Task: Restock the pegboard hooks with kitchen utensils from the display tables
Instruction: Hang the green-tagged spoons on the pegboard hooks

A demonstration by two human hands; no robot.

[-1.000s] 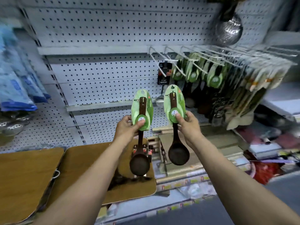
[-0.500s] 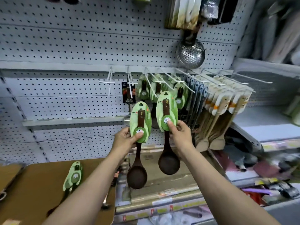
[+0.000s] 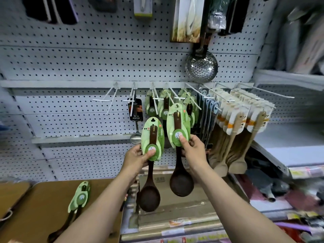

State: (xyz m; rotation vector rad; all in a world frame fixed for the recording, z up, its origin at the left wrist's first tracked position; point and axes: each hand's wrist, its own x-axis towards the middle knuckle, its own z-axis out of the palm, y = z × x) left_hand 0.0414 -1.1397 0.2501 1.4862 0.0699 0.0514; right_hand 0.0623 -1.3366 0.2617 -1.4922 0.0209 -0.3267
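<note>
Hands (image 3: 136,157) (image 3: 193,150) pinching carded spoons (image 3: 152,139) (image 3: 178,127), pegboard hooks (image 3: 177,95) behind

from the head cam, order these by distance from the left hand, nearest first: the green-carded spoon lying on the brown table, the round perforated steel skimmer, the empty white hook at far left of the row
From the left hand:
1. Empty white hook, up and left on the pegboard.
2. Green-carded dark wooden spoon lying on the brown table, down and left; too close to the hook to rank firmly.
3. Round perforated steel skimmer, high and right, clearly farthest.
</note>
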